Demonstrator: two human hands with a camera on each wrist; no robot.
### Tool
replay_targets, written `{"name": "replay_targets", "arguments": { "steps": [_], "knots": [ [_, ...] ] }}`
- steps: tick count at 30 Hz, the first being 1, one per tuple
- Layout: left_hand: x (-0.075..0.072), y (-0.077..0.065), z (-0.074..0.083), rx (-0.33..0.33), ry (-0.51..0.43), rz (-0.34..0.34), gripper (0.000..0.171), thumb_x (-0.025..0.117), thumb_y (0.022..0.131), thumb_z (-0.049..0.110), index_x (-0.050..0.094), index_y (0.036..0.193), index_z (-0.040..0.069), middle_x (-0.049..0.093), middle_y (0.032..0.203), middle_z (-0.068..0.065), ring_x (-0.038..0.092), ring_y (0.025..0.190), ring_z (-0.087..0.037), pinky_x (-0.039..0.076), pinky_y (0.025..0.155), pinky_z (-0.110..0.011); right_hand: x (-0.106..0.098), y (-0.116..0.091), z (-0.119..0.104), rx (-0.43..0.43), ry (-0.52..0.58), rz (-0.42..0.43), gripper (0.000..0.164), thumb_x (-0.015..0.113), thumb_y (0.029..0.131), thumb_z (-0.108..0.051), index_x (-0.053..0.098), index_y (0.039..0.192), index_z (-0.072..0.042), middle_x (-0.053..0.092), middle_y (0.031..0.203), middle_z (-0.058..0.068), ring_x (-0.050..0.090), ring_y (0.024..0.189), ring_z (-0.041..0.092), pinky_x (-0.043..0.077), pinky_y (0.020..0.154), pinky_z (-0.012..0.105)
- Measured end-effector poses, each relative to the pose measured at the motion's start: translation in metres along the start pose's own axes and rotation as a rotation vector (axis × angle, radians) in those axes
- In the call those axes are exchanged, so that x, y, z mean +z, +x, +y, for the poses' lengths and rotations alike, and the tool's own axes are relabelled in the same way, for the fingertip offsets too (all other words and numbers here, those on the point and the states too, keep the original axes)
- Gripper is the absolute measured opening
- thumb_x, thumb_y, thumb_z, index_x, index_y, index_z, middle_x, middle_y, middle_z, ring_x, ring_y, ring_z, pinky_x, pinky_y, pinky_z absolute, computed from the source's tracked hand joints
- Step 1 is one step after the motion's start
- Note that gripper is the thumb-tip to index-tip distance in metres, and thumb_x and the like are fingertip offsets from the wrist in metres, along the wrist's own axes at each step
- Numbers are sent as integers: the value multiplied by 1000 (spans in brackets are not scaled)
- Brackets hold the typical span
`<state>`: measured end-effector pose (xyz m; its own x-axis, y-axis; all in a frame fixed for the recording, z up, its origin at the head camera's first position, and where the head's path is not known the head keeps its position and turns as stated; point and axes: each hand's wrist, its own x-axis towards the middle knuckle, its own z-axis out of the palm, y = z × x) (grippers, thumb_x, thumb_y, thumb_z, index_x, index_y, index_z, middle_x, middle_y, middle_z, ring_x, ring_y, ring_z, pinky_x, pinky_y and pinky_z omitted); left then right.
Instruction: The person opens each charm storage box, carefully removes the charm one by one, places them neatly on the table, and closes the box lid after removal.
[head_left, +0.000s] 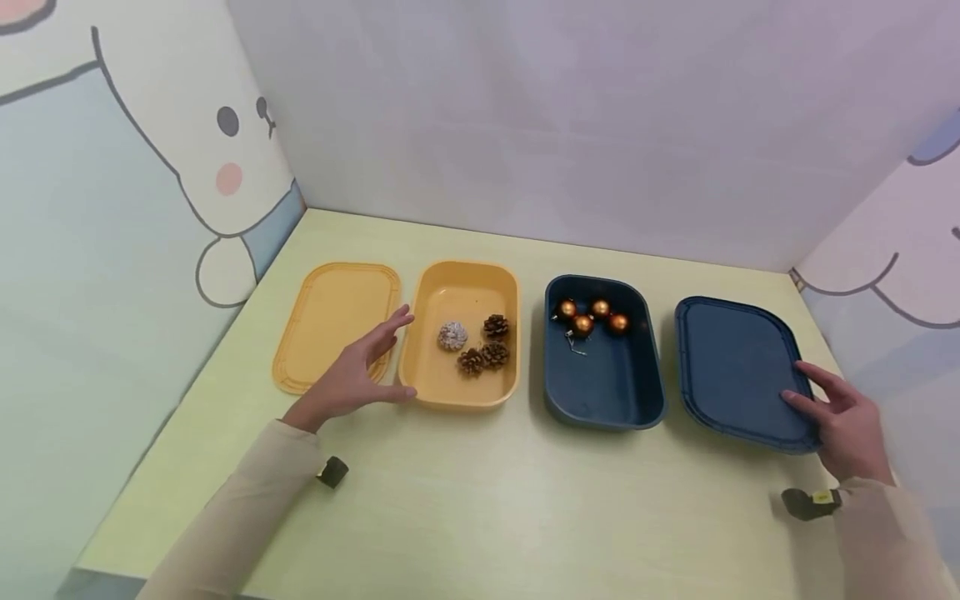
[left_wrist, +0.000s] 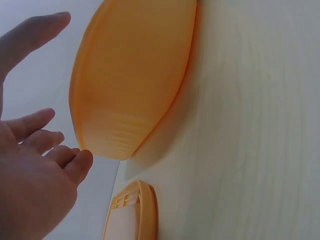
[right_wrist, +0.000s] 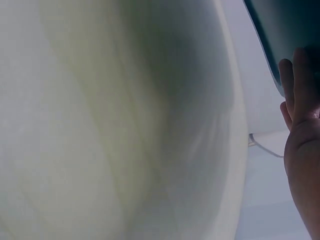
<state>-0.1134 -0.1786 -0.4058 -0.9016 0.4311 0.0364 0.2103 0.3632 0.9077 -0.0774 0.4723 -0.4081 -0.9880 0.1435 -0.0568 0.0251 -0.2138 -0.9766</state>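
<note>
My left hand (head_left: 348, 375) hovers at the left side of a yellow box (head_left: 423, 392), thumb and fingers spread and holding nothing. Inside the box lie three brown pinecones (head_left: 495, 356) and one whitish frosted pinecone (head_left: 452, 336). On the far right, my right hand (head_left: 855, 429) grips a dark blue lid (head_left: 738, 367) by its right edge. The thumb lies on top, while the right wrist view shows fingers (right_wrist: 302, 82) along the underside of the lid, which is off the table. A dark blue box (head_left: 603, 396) between the hands holds several copper-coloured baubles (head_left: 582, 325).
A yellow lid (head_left: 341, 312) lies flat on the table left of the yellow box. The pale table (head_left: 525, 508) meets a plain back wall (head_left: 540, 125) and side walls with cartoon drawings. Dark wrist devices (head_left: 333, 472) sit by both cuffs.
</note>
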Motion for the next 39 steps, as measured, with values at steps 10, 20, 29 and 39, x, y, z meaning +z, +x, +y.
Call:
{"name": "replay_targets", "arguments": {
  "steps": [10, 20, 29, 39],
  "knots": [
    [4, -1, -3, -77, -42, -28, 109, 90, 75, 21, 24, 161, 13, 8, 172, 6, 17, 158, -21, 22, 122, -25, -6, 9, 15, 21, -254, 0, 60, 66, 90, 10, 58, 142, -18, 59, 127, -23, 69, 83, -9, 56, 59, 13],
    [5, -3, -3, -103, -85, -45, 109, 89, 77, 20, 20, 162, 14, 7, 171, 8, 17, 157, -22, 23, 122, -29, -3, 14, 18, 73, -816, 20, 62, 71, 95, -21, 46, 152, -23, 40, 158, -16, 55, 117, -16, 47, 69, -1],
    [4, -2, -4, -119, -84, -43, 110, 89, 76, 23, 20, 162, 17, 8, 171, 10, 19, 157, -22, 25, 122, -31, 6, 25, 7, 224, -1178, -81, 76, 64, 99, -34, 31, 153, 7, 27, 153, 42, 32, 137, 61, 54, 97, 47],
    [4, -2, -3, -124, -80, -44, 110, 89, 77, 23, 20, 162, 17, 9, 171, 9, 19, 157, -22, 25, 122, -32, 7, 29, 5, 232, -1231, -146, 78, 66, 97, -33, 31, 149, 14, 30, 146, 49, 35, 131, 66, 40, 101, 71]
  ]
}}
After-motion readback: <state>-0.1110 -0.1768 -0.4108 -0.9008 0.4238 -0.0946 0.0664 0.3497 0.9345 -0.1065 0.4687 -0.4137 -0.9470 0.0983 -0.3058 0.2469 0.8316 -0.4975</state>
